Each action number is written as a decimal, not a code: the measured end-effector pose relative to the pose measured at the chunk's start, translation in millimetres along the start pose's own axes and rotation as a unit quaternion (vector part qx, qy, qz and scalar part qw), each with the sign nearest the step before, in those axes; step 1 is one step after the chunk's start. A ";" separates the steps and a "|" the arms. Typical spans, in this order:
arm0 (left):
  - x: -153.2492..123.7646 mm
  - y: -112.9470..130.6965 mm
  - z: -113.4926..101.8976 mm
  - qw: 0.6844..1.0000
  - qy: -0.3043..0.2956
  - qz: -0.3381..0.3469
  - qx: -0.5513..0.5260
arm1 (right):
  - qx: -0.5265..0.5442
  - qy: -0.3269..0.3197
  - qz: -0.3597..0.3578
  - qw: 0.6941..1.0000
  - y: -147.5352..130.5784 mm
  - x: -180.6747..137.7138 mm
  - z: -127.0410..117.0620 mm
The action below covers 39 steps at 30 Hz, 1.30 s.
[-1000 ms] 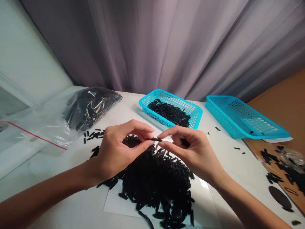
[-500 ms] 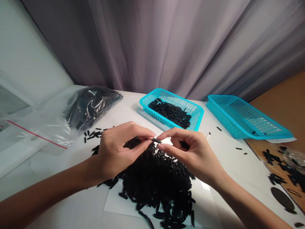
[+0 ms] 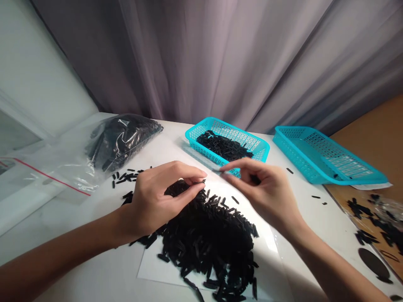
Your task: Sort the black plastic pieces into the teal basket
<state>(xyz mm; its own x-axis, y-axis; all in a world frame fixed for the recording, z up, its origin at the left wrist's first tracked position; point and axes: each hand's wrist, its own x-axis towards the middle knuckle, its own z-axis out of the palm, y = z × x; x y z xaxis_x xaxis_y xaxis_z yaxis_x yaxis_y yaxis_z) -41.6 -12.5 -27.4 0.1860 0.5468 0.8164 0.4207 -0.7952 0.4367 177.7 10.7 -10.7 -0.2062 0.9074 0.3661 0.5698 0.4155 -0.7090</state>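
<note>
Black pieces (image 3: 208,239) are lying in a pile on the surface (image 3: 317,222). The left hand (image 3: 157,199) is resting on the pile, fingers (image 3: 189,193) pinching together at its far edge. The right hand (image 3: 267,191) is hovering near the blue basket (image 3: 192,135), fingers (image 3: 239,163) closed, too blurred to tell what they are holding.

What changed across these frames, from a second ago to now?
The right hand drew away from the left hand, toward the basket of black pieces, and is blurred. They no longer pinch one small black piece together; which hand keeps it is unclear. Left hand, pile, bag and second basket stayed put.
</note>
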 end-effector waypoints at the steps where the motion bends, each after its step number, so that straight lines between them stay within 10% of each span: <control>1: -0.3 -0.5 0.4 1.000 0.004 -0.003 -0.006 | -0.053 0.055 -0.009 0.997 6.6 4.5 -3.5; 4: -1.7 -0.7 1.7 0.999 0.008 -0.025 -0.027 | -0.109 0.105 -0.004 0.988 16.4 12.5 -11.1; 10: -4.8 4.1 4.9 0.989 -0.004 -0.104 -0.104 | 0.108 -0.139 0.064 0.982 -17.4 -5.8 1.8; 39: -1.2 8.4 0.7 0.980 -0.011 -0.136 -0.148 | 0.175 -0.157 0.113 0.965 -25.6 -10.6 0.5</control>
<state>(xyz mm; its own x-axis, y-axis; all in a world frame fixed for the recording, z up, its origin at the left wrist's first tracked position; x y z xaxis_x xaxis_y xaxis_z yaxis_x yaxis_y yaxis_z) -37.7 -19.6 -25.0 0.1226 0.7512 0.6486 0.1824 -0.6595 0.7293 164.8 -9.5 3.3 -0.3710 0.9285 0.0170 0.3360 0.1513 -0.9296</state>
